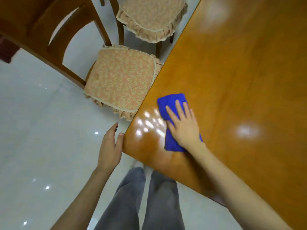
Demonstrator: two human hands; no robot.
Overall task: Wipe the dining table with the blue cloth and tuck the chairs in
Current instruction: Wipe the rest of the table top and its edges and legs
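A glossy wooden dining table fills the right side of the view. Near its left corner lies a folded blue cloth, and my right hand presses flat on it with straight fingers. My left hand hangs beside the table's corner with relaxed fingers, its thumb touching the table edge. Two wooden chairs with frilled patterned cushions stand along the table's left side, pulled out from it: a near chair and a far chair.
White shiny floor tiles spread out to the left. My legs in grey trousers stand close to the table's near edge. A dark red mat lies at the far left.
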